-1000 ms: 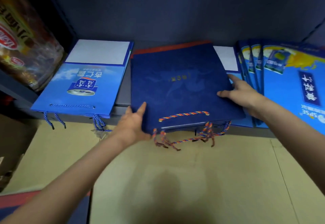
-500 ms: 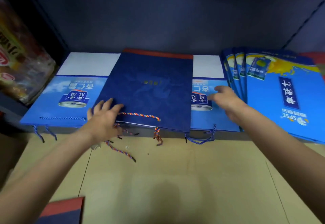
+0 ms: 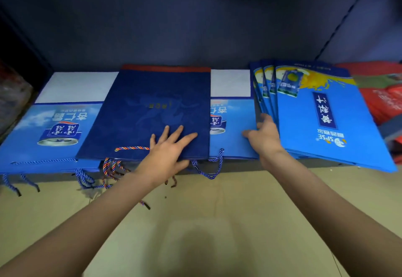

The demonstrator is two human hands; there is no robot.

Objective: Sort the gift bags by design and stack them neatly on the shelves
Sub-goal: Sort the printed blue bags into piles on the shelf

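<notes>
Our left hand (image 3: 168,153) flat with spread fingers on the navy gift bag (image 3: 152,111) lying mid-shelf over light blue bags (image 3: 54,128), our right hand (image 3: 264,137) loosely curled, touching the fanned bright blue bags (image 3: 315,113)

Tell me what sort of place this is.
Probably a shop storeroom or stockroom: flat stacks of branded gift bags, navy and light blue, lie on a low dark shelf, with wrapped packaged goods alongside.

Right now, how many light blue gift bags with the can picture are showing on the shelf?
2. One light blue can bag lies at the shelf's left end; the other lies right of centre, partly under the dark blue bag. More may be stacked beneath, hidden.
</notes>
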